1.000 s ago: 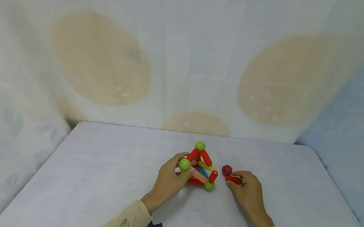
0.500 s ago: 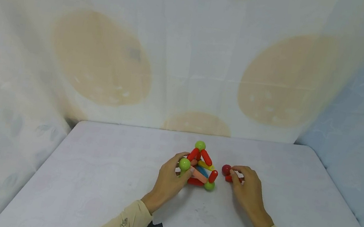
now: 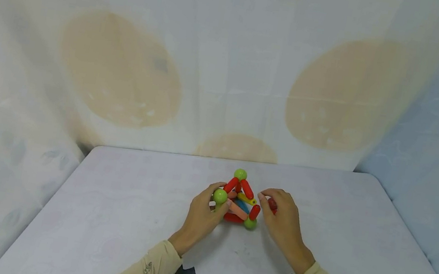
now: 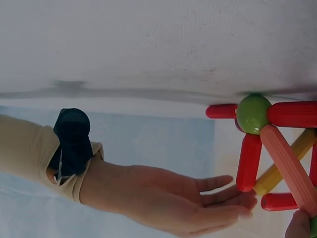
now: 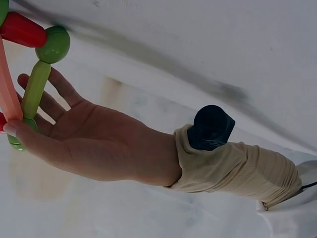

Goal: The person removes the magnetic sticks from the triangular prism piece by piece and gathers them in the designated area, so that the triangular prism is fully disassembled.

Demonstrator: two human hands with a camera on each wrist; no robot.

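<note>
Right now your left hand (image 3: 202, 212) steadies the rod-and-ball pyramid (image 3: 238, 201), thumb and fingers curled round the green ball (image 3: 220, 196) at its left corner. The pyramid stands on the desk (image 3: 114, 216), roughly midway across it, and everything else sits close by: your right hand (image 3: 281, 219) is just right of it, fingers bent round a red ball (image 3: 273, 204) and, as far as the head view shows, nearly touching the red rod (image 3: 254, 212) on that side. The wrist view shows that hand's fingers only loosely curved, so the grip on the ball looks light. Whether a second piece lies in the palm behind the ball I cannot tell.

To do this well, keep your left grip low and firm on that corner ball so the frame does not slide when a new piece meets it. Bring the red ball in slowly, since a sudden contact could tug a neighbouring rod off its seat. Aim at a free rod end rather than the top green ball (image 3: 240, 174), whose rods lean together and look easiest to knock. Let your fingertips open only once the piece sits without wobble.
</note>
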